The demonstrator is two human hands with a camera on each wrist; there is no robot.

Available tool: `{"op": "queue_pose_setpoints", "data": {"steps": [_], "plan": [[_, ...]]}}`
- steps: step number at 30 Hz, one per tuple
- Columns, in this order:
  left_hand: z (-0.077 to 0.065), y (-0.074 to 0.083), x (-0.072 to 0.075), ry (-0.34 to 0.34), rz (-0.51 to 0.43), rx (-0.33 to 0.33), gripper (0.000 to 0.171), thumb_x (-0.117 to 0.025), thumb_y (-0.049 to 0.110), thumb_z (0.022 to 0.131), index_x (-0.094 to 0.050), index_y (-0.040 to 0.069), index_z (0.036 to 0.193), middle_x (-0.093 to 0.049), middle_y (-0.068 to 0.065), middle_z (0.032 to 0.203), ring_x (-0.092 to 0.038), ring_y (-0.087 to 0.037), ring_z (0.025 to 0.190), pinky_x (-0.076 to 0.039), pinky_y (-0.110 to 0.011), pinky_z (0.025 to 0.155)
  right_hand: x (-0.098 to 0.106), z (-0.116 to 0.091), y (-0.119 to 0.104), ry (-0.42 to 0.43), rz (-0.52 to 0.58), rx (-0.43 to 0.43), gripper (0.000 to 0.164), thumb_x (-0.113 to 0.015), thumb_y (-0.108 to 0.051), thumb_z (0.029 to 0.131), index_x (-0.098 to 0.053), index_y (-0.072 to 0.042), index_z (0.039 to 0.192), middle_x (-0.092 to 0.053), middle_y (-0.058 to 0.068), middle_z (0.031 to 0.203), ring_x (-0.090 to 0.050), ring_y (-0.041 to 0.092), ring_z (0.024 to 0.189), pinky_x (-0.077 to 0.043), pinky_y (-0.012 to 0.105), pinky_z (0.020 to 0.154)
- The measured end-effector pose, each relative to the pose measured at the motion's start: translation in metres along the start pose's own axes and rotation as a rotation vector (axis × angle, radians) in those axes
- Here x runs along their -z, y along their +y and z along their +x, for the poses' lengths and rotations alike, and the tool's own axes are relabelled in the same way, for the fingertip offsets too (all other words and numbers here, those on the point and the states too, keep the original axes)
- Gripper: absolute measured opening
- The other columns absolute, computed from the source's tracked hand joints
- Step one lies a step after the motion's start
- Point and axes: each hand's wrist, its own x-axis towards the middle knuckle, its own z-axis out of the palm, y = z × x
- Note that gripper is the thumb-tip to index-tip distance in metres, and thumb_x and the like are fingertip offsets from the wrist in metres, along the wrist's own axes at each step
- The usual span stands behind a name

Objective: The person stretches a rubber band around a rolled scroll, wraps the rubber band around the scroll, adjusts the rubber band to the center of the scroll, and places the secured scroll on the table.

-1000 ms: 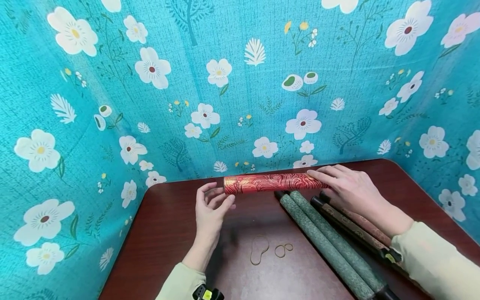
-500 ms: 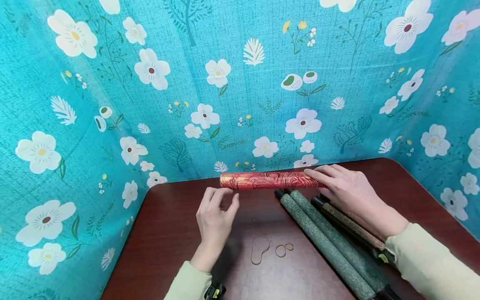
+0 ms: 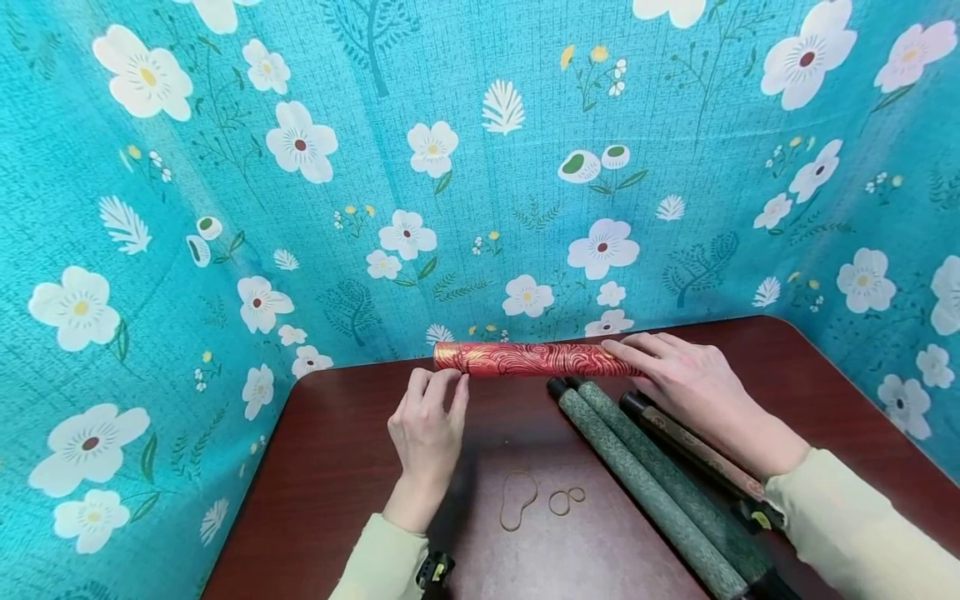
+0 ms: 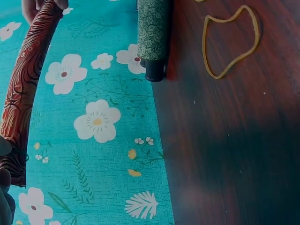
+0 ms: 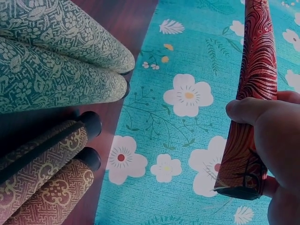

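A red scroll (image 3: 547,359) with a black and gold swirl pattern is held level above the table's far edge. My right hand (image 3: 682,367) grips its right end, with the thumb across the patterned cloth in the right wrist view. At the other end, my left hand (image 3: 429,425) has its thumb and fingertips at the scroll's lower edge. They pinch at a thin dark rubber band (image 4: 19,153) around the scroll; the exact contact is partly hidden. On the table lie a large loose rubber band (image 3: 519,500) and a smaller one twisted into two loops (image 3: 561,502).
Green patterned scrolls (image 3: 637,475) with black end knobs lie slanting on the right side of the brown table (image 3: 330,500). Beyond them are brown and reddish scrolls (image 5: 61,187), partly under my right arm. A turquoise flowered cloth (image 3: 480,208) hangs around the table.
My left hand dropped from the scroll's end to its underside, and its thumb and fingers closed together at the lower edge. The scroll shifted slightly left and up with my right hand.
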Motion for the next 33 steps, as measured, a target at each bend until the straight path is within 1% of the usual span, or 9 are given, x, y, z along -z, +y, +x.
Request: {"op": "queue_pose_setpoints", "data": {"steps": [3,7,11,14,17,23,28,30,33], "plan": [[0.0,0.001,-0.002,0.001,-0.012,0.034,0.013,-0.088,0.013,0.089,-0.079,0.009,0.097,-0.059,-0.006,0.082,-0.057,-0.02,0.056,-0.045,-0.034,0.042,-0.001,-0.001,-0.001,-0.011,0.006,-0.001,0.073,-0.087,-0.002,0.077,-0.067,-0.02,0.145,-0.073,0.007,0.121,-0.074,0.03,0.096,-0.052,0.041,0.045],[0.001,0.005,-0.005,0.003,-0.072,0.135,0.01,-0.087,0.013,0.09,-0.078,0.009,0.094,-0.055,-0.005,0.078,-0.052,-0.017,0.056,-0.04,-0.033,0.043,-0.003,-0.002,-0.004,-0.022,0.004,-0.007,0.076,-0.09,-0.002,0.075,-0.066,-0.018,0.145,-0.072,0.008,0.121,-0.073,0.031,0.094,-0.053,0.041,0.046],[0.004,0.009,-0.007,-0.007,-0.131,0.247,0.011,-0.083,0.017,0.095,-0.077,0.008,0.091,-0.051,-0.004,0.077,-0.049,-0.017,0.062,-0.037,-0.034,0.048,-0.005,-0.003,-0.006,-0.021,0.0,-0.022,0.079,-0.092,-0.002,0.072,-0.065,-0.017,0.145,-0.071,0.01,0.121,-0.073,0.031,0.09,-0.053,0.041,0.046],[0.006,0.011,-0.009,-0.009,-0.153,0.301,0.011,-0.08,0.016,0.096,-0.075,0.008,0.091,-0.05,-0.005,0.077,-0.049,-0.017,0.064,-0.037,-0.035,0.051,-0.007,-0.002,-0.007,-0.021,0.003,-0.032,0.079,-0.093,-0.002,0.072,-0.065,-0.017,0.145,-0.071,0.009,0.121,-0.072,0.03,0.087,-0.052,0.039,0.045],[0.007,0.011,-0.01,-0.014,-0.158,0.326,0.01,-0.079,0.014,0.095,-0.073,0.008,0.09,-0.05,-0.004,0.077,-0.05,-0.017,0.065,-0.038,-0.035,0.051,-0.008,0.0,-0.007,-0.028,0.006,-0.041,0.078,-0.092,-0.002,0.074,-0.065,-0.018,0.145,-0.071,0.008,0.12,-0.071,0.029,0.083,-0.049,0.036,0.044],[0.005,0.014,-0.007,-0.047,-0.162,0.342,0.01,-0.077,0.015,0.094,-0.07,0.01,0.089,-0.052,-0.003,0.08,-0.053,-0.017,0.065,-0.04,-0.034,0.051,-0.011,0.003,-0.006,-0.051,0.013,-0.05,0.074,-0.091,-0.002,0.076,-0.066,-0.018,0.144,-0.071,0.006,0.118,-0.066,0.023,0.073,-0.042,0.03,0.044],[0.004,0.015,-0.004,-0.05,-0.222,0.376,0.01,-0.076,0.014,0.094,-0.069,0.011,0.088,-0.056,-0.004,0.089,-0.059,-0.015,0.068,-0.047,-0.036,0.055,-0.013,0.005,-0.005,-0.07,0.015,-0.064,0.074,-0.091,-0.003,0.077,-0.066,-0.021,0.145,-0.071,0.007,0.121,-0.067,0.023,0.071,-0.042,0.029,0.045],[0.004,0.016,-0.003,-0.045,-0.251,0.394,0.009,-0.076,0.014,0.094,-0.07,0.011,0.088,-0.058,-0.006,0.094,-0.062,-0.017,0.072,-0.051,-0.038,0.059,-0.013,0.005,-0.005,-0.071,0.013,-0.069,0.074,-0.091,-0.003,0.077,-0.066,-0.021,0.145,-0.071,0.007,0.121,-0.067,0.023,0.071,-0.041,0.028,0.045],[0.004,0.016,-0.002,-0.037,-0.297,0.409,0.008,-0.077,0.012,0.093,-0.07,0.01,0.089,-0.06,-0.007,0.1,-0.065,-0.021,0.089,-0.055,-0.042,0.069,-0.014,0.006,-0.005,-0.075,0.012,-0.073,0.072,-0.088,-0.002,0.078,-0.067,-0.021,0.144,-0.072,0.007,0.121,-0.064,0.022,0.068,-0.037,0.026,0.045]]}}
